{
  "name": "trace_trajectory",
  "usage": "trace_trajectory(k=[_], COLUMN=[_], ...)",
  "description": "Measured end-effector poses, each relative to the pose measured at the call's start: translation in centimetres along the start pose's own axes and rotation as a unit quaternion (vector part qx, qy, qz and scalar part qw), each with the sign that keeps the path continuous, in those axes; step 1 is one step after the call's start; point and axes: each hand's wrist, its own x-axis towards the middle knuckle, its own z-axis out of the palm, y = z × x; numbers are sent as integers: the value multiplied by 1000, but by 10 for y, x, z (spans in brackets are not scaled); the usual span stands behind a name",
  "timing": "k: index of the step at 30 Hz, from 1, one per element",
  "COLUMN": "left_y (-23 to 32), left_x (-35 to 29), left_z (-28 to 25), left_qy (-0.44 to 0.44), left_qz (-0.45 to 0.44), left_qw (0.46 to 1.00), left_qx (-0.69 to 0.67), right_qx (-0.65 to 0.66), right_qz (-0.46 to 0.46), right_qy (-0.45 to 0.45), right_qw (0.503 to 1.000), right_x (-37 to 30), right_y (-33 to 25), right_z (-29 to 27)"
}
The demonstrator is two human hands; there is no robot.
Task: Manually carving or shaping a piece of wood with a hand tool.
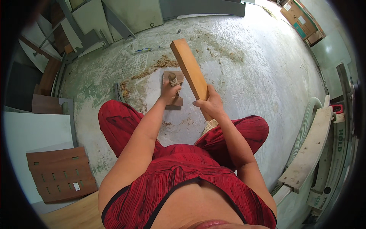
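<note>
Two hands are engaged: the fingers of your left hand (pixel 170 92) close around a short tool (pixel 173 79) with a pale, banded handle, above a small brown board (pixel 174 101) lying on the floor (pixel 248 76); whether its tip touches the board cannot be told. Your right hand (pixel 214 104) grasps a long wooden bar (pixel 188 65) near its closer end. Brown debris (pixel 164 62) lies just beyond the board.
</note>
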Motion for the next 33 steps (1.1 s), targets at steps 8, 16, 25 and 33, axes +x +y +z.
trace_trajectory(k=[8,16,25,33], left_y=[-19,-5,-4,-36], left_x=[10,-2,-2,15], left_z=[0,9,17,1], left_qy=[34,25,10,45], left_qz=[-58,50,40,24], left_qw=[993,998,997,994], left_qx=[94,-4,-61,96], right_qx=[125,19,-151,164], right_qz=[-139,-43,12,-126], right_qy=[77,-25,-83,79], right_qw=[979,999,985,975], right_x=[-16,-10,-5,-15], right_y=[-18,-12,-7,-27], right_z=[2,1,3,-3])
